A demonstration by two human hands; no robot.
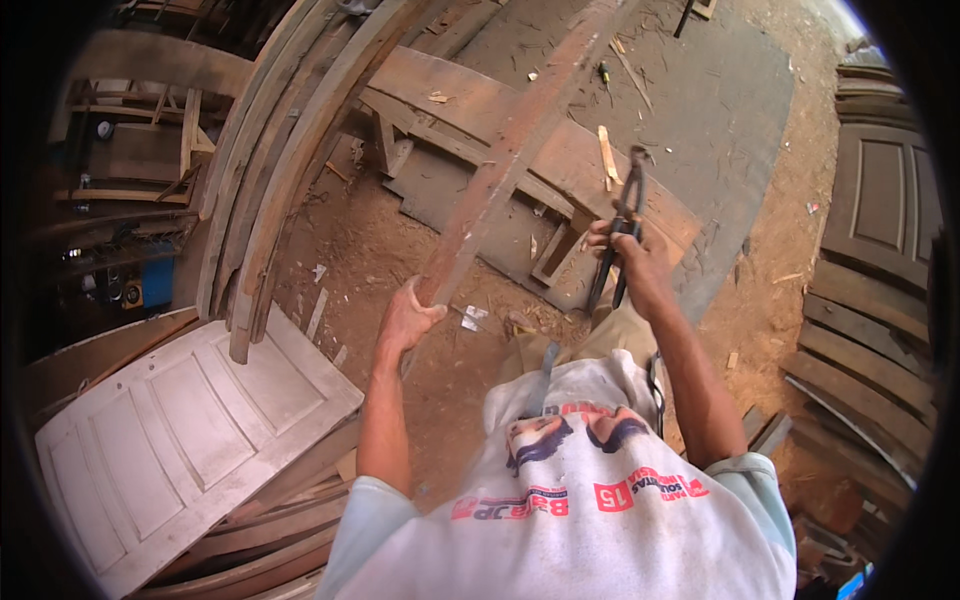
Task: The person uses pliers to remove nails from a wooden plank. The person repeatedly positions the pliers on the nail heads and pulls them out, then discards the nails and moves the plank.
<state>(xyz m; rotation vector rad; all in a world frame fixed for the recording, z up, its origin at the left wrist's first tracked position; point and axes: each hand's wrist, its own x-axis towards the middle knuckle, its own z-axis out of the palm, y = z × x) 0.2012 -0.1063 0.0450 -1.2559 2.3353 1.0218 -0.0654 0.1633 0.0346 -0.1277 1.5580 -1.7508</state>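
Your left hand [405, 320] has its fingers wrapped tight round the near end of a long wooden plank [510, 150] running far. To its right, your right hand [630, 255] is clenched on dark pincers [622, 225], apart from the plank.

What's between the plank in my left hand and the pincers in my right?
In the head view, nothing held: only sawdusty floor and a flat board show between the plank and the pincers.

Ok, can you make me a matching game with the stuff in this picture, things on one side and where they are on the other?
Things:
1. long plank
2. pincers
3. white door
4. dark door

Places:
A. lying flat at the lower left
B. held in the left hand
C. at the right edge
D. held in the right hand

Pairs: 1-B, 2-D, 3-A, 4-C
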